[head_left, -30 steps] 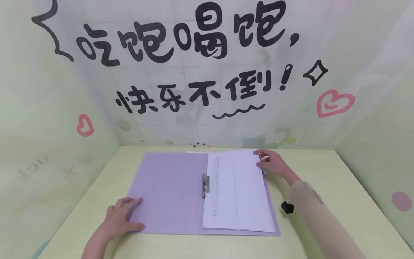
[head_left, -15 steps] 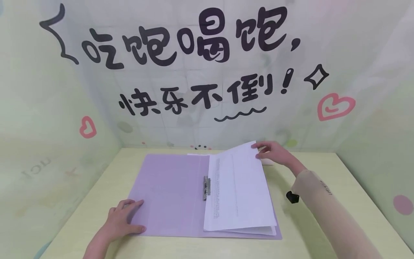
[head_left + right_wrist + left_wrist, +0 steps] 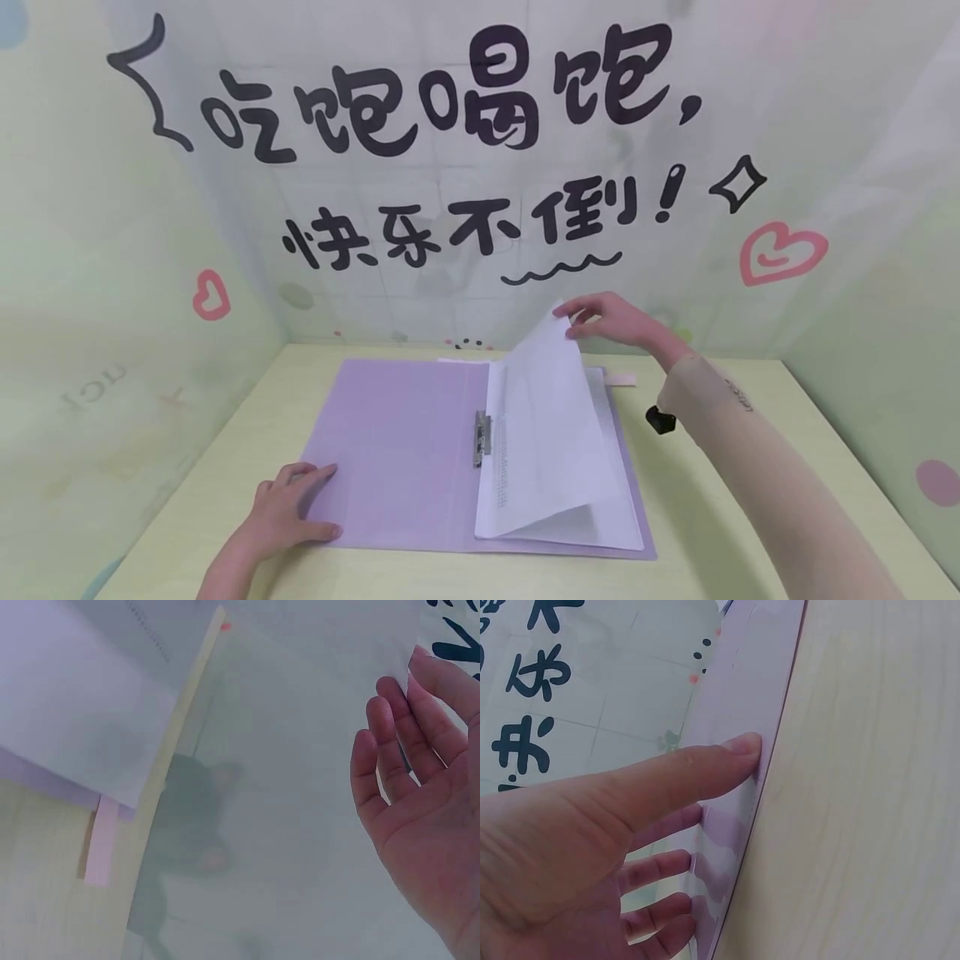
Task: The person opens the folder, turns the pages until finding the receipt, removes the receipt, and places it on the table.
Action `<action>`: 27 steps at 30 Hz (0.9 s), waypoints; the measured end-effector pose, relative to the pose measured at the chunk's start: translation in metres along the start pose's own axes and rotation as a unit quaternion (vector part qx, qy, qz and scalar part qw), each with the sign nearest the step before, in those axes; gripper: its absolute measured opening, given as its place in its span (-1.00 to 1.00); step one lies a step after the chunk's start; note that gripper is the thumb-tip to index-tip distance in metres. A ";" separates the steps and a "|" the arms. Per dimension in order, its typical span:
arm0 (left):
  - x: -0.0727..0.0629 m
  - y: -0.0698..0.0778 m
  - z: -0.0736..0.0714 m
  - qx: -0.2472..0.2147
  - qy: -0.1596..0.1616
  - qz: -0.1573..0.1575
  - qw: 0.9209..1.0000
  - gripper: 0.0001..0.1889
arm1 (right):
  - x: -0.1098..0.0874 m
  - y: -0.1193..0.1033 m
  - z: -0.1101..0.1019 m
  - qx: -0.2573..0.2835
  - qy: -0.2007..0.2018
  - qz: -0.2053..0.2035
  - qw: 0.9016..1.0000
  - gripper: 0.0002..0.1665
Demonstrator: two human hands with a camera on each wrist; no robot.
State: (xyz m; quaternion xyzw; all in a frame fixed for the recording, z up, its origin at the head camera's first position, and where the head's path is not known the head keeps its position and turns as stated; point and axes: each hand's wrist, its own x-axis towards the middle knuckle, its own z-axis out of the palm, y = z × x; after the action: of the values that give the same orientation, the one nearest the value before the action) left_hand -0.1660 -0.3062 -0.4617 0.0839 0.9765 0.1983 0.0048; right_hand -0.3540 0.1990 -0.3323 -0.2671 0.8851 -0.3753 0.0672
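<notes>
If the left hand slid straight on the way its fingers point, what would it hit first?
Sliding over the folder, the left hand would probably meet the clip first; its exact line is hard to judge, so it might reach the papers instead.

A lilac folder (image 3: pixel 397 458) is lying spread open, a silver metal clip (image 3: pixel 482 437) sitting at its centre along the spine. White sheets (image 3: pixel 628 517) are resting on the half towards three o'clock. Above them the lifted paper (image 3: pixel 543 442), printed near the spine, is slanting upward, the right hand (image 3: pixel 611 319) pinching its corner at one o'clock. The left hand (image 3: pixel 281 512) is touching the folder's edge between eight and nine o'clock.
</notes>
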 end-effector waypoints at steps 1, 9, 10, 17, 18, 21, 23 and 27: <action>0.000 0.000 0.000 0.000 0.001 0.001 1.000 -0.06 | 0.003 -0.004 0.001 0.004 -0.003 -0.002 1.000 -0.49; 0.000 -0.002 0.003 -0.001 0.001 0.001 1.000 -0.06 | 0.024 -0.029 0.014 0.044 -0.008 -0.010 0.999 -0.48; 0.001 -0.003 0.003 0.000 0.002 0.000 1.000 -0.06 | 0.028 -0.032 0.017 0.053 -0.007 -0.009 0.999 -0.48; 0.000 -0.002 0.002 0.000 0.000 -0.002 1.000 -0.05 | 0.048 -0.053 0.039 0.094 0.003 -0.014 0.996 -0.50; 0.000 -0.002 0.002 -0.001 -0.001 -0.003 1.000 -0.05 | 0.052 -0.056 0.042 0.097 0.004 -0.018 0.995 -0.50; -0.001 0.000 0.001 -0.003 -0.001 -0.002 1.000 -0.05 | 0.061 -0.064 0.056 0.100 0.007 -0.026 0.995 -0.45; -0.001 0.001 0.000 -0.005 0.000 -0.001 1.000 -0.06 | 0.067 -0.069 0.066 0.107 0.009 -0.032 0.994 -0.42; -0.001 0.003 -0.002 -0.007 0.000 0.000 1.000 -0.06 | 0.080 -0.077 0.088 0.106 0.012 -0.048 0.993 -0.33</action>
State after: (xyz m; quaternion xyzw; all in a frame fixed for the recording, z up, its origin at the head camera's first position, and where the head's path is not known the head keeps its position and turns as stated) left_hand -0.1646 -0.3045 -0.4590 0.0841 0.9751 0.2050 0.0051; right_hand -0.3610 0.0581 -0.3342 -0.2961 0.8271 -0.4731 0.0664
